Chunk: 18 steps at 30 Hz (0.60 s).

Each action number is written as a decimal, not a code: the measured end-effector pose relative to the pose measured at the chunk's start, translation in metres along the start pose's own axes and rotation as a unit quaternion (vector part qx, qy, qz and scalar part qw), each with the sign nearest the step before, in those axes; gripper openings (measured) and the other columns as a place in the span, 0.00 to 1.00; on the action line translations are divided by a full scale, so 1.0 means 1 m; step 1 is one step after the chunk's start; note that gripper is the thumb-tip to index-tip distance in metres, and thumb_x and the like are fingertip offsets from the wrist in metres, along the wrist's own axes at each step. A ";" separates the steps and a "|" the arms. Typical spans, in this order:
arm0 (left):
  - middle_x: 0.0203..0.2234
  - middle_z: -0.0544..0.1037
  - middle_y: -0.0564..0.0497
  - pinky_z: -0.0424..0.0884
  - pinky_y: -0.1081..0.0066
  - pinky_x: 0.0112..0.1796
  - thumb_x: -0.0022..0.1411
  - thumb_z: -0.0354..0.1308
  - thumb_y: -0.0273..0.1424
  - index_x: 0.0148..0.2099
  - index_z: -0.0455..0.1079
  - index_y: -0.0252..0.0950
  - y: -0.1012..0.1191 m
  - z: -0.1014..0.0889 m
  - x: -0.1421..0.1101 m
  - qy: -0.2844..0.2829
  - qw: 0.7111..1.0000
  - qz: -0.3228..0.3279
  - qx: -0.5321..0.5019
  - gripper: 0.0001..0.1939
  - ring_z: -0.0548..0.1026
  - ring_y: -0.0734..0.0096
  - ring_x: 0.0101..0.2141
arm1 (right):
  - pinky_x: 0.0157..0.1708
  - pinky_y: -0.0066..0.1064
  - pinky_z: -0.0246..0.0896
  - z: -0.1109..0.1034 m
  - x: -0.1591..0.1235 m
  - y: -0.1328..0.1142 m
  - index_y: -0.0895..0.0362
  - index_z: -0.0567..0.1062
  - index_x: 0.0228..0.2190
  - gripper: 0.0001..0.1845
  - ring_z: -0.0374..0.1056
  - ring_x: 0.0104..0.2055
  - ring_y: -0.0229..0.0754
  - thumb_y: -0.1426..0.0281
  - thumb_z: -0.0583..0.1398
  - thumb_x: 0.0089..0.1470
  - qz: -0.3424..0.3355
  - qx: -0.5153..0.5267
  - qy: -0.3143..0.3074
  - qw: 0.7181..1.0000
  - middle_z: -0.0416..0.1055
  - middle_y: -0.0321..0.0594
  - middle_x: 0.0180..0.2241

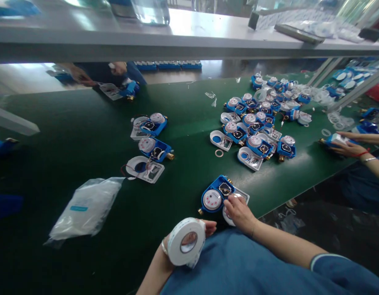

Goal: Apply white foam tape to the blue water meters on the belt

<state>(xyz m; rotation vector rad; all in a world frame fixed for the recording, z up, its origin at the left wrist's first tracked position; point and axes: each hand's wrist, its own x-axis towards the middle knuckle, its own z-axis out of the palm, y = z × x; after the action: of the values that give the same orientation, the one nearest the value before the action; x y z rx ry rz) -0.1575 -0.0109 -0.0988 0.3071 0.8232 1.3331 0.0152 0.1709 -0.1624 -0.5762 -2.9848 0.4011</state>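
A thick roll of white tape (174, 244) covers most of my left hand (209, 228). Its fingers show past the roll's right side and through its core, and they seem to grip it from behind. My right hand (240, 214) is closed in a pinch at the edge of a blue water meter (212, 199); whatever is between the fingertips is too small to tell. This meter lies on the table with its round white dial up and a dark compartment uncovered. Partly under my right hand is a white meter cover (243, 196).
More opened meters (255, 141) crowd the green table (183, 164) at right, two others (155, 149) at left. A plastic bag (86, 209) lies front left. Co-workers' hands (346, 145) hold meters at right and far left. A shelf (189, 39) spans above.
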 end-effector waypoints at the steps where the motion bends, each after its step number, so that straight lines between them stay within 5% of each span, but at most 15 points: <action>1: 0.49 0.69 0.33 0.53 0.50 0.54 0.51 0.59 0.36 0.48 0.68 0.27 -0.008 -0.002 0.005 -0.027 1.000 -0.006 0.010 0.24 0.64 0.45 0.51 | 0.43 0.37 0.52 0.003 -0.004 0.001 0.57 0.66 0.44 0.15 0.61 0.41 0.45 0.76 0.51 0.53 0.009 0.023 -0.008 1.000 0.65 0.48 0.43; 5: 0.53 0.65 0.36 0.50 0.52 0.56 0.50 0.60 0.38 0.53 0.64 0.30 -0.037 -0.012 0.026 -0.075 0.995 -0.045 0.037 0.29 0.60 0.47 0.54 | 0.40 0.34 0.54 0.000 -0.010 0.004 0.58 0.68 0.40 0.14 0.64 0.37 0.42 0.78 0.50 0.52 0.048 0.098 -0.020 0.994 0.69 0.43 0.35; 7: 0.52 0.66 0.36 0.50 0.52 0.56 0.49 0.61 0.38 0.53 0.64 0.30 -0.053 -0.014 0.037 -0.063 0.994 -0.085 0.031 0.29 0.60 0.48 0.54 | 0.41 0.34 0.55 -0.010 -0.008 0.004 0.56 0.68 0.39 0.12 0.64 0.38 0.41 0.75 0.50 0.53 0.084 0.225 -0.006 0.971 0.69 0.41 0.35; 10: 0.50 0.68 0.37 0.49 0.52 0.56 0.46 0.62 0.41 0.52 0.64 0.31 -0.070 -0.010 0.053 -0.062 0.993 -0.093 -0.033 0.33 0.60 0.48 0.55 | 0.39 0.33 0.57 -0.026 -0.007 0.004 0.55 0.68 0.41 0.13 0.64 0.35 0.39 0.68 0.53 0.53 0.135 0.479 -0.004 0.868 0.68 0.37 0.32; 13: 0.53 0.66 0.42 0.49 0.54 0.57 0.45 0.60 0.47 0.50 0.65 0.36 -0.069 0.005 0.065 -0.049 0.992 -0.028 -0.109 0.32 0.59 0.50 0.55 | 0.36 0.31 0.57 -0.039 -0.017 0.003 0.54 0.64 0.46 0.19 0.63 0.32 0.36 0.63 0.56 0.51 0.145 0.640 -0.037 0.754 0.65 0.34 0.28; 15: 0.53 0.66 0.45 0.51 0.54 0.56 0.47 0.57 0.49 0.47 0.66 0.39 -0.060 0.017 0.068 -0.036 0.990 0.024 -0.137 0.28 0.60 0.52 0.55 | 0.36 0.31 0.57 -0.044 -0.027 0.003 0.55 0.61 0.47 0.23 0.63 0.32 0.36 0.62 0.58 0.50 0.125 0.674 -0.086 0.723 0.65 0.34 0.28; 18: 0.50 0.68 0.44 0.54 0.51 0.55 0.48 0.55 0.51 0.44 0.67 0.38 -0.045 0.031 0.068 -0.036 0.988 0.059 -0.136 0.27 0.63 0.52 0.53 | 0.35 0.32 0.57 -0.043 -0.040 0.003 0.57 0.60 0.44 0.23 0.64 0.30 0.36 0.60 0.59 0.50 0.098 0.673 -0.158 0.716 0.67 0.35 0.26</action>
<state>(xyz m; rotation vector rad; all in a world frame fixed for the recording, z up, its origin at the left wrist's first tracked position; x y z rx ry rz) -0.1022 0.0490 -0.1299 0.1891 0.5603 1.5166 0.0585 0.1691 -0.1230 -0.5828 -1.8885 2.4771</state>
